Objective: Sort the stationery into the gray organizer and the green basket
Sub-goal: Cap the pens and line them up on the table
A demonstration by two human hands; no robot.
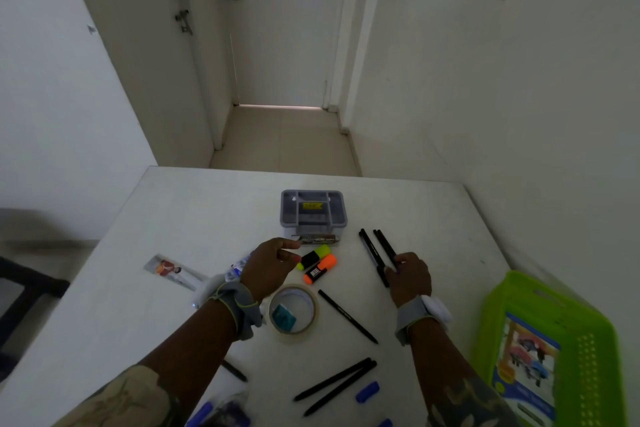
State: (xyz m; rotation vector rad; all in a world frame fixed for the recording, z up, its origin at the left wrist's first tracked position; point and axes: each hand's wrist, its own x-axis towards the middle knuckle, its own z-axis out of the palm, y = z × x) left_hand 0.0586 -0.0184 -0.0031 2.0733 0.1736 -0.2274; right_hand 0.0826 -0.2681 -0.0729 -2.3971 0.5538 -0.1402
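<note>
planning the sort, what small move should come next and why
Probably carry the black pens held in the right hand into a compartment of the gray plastic organizer, which sits just beyond. The left hand hovers open beside the yellow highlighter.

The green basket [585, 350] is cut by the right edge, and the left hand [268, 267] hides part of a white bottle [236, 269].

The organizer [313, 211] stood far on the table [173, 218], the basket [588, 357] near right, the tape roll [293, 313] between.
</note>
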